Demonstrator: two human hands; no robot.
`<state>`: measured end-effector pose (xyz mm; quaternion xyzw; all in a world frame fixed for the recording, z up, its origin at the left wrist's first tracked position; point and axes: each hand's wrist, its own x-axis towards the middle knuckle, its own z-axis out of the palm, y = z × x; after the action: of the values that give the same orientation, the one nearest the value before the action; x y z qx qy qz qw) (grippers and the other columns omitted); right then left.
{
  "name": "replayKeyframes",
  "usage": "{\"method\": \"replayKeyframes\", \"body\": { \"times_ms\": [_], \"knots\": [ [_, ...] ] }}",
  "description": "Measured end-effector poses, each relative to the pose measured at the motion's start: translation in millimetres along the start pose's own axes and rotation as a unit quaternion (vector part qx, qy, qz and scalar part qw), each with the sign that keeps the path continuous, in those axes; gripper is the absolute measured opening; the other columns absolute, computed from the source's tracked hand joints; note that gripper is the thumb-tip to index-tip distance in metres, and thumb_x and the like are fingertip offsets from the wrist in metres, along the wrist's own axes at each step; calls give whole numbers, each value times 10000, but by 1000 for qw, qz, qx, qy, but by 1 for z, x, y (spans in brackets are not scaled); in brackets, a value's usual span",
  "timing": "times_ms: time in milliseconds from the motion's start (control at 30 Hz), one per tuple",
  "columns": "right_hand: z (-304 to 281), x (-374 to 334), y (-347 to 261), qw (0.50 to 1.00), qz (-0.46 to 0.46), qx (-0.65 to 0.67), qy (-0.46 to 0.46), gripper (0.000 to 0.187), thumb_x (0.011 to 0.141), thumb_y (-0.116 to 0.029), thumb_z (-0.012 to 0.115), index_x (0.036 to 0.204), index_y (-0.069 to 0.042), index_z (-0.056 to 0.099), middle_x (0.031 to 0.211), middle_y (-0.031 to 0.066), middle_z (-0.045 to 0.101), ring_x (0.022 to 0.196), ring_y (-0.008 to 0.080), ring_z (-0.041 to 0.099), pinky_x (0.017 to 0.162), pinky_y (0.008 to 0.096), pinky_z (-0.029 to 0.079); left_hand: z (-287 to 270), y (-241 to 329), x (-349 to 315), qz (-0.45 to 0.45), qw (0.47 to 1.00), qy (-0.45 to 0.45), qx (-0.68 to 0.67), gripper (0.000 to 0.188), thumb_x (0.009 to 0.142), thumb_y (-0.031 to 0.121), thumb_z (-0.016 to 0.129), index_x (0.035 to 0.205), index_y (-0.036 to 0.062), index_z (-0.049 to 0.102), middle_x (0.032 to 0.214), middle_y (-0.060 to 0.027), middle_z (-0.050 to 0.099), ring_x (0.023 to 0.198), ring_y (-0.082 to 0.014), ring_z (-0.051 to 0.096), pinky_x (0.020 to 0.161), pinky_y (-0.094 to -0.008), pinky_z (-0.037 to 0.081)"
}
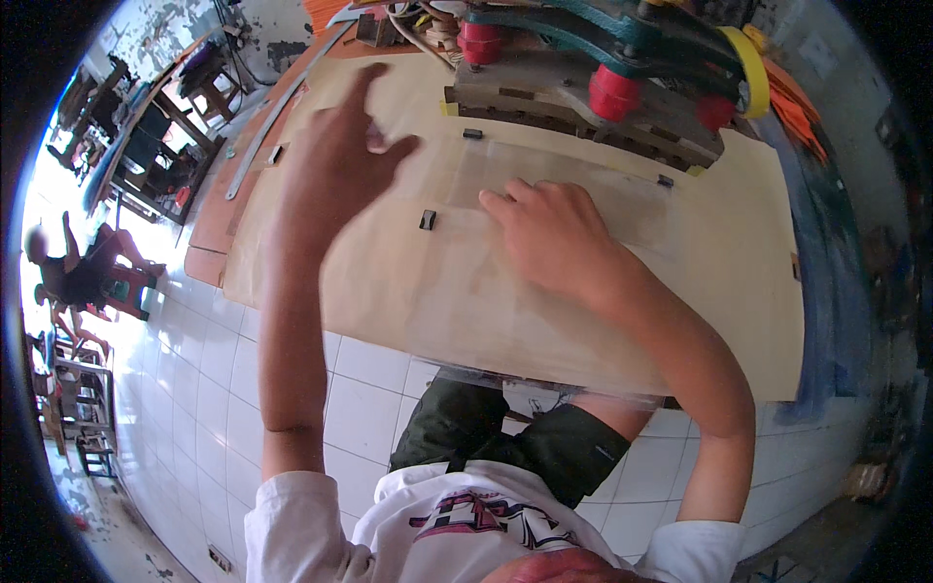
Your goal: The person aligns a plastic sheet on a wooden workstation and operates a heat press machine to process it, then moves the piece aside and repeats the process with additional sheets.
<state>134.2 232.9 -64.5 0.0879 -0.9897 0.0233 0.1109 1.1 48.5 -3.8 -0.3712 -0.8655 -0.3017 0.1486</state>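
My left hand (355, 160) is raised over the left part of a large cream board (369, 291). Its thumb and forefinger are spread apart, with nothing seen between them. Farther right, my right hand (549, 233) has its fingers curled down over a clear plastic sheet (622, 219). Whatever its fingertips hold, if anything, is hidden beneath them. Small black stops sit around the sheet: one (472, 134) at its far edge, another (428, 220) between my hands, and a third (665, 181) on the right.
A heavy press with a dark green arm (573, 44), red fittings (614, 92) and a metal block (573, 97) overhangs the board's far side. A metal ruler (277, 121) lies on the left. Orange sheets (797, 102) are at right. Someone sits on a red stool (131, 291) across the tiled floor.
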Motion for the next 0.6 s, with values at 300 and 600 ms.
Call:
{"method": "replayKeyframes", "body": {
  "times_ms": [300, 600],
  "knots": [
    [10, -28, 25, 991, -19, 123, 40, 432, 836, -159, 607, 1246, -23, 589, 1217, 153, 619, 1069, 347, 616, 910, 455, 501, 50, 76, -15, 266, 807, -157, -504, 1060, 752, 211, 840, 1549, 111, 149, 1317, -217, 528, 1261, -279, 507, 1064, -441, 402],
    [22, -39, 25, 988, -45, 130, 75, 479, 906, -228, 570, 1292, 51, 526, 1345, 214, 535, 1241, 360, 493, 1088, 420, 377, 73, -1, -39, 219, 969, -112, -30, 679, 852, 337, 685, 1432, 101, 424, 1430, -180, 445, 1341, -367, 404, 1151, -502, 259]
  ]
}}
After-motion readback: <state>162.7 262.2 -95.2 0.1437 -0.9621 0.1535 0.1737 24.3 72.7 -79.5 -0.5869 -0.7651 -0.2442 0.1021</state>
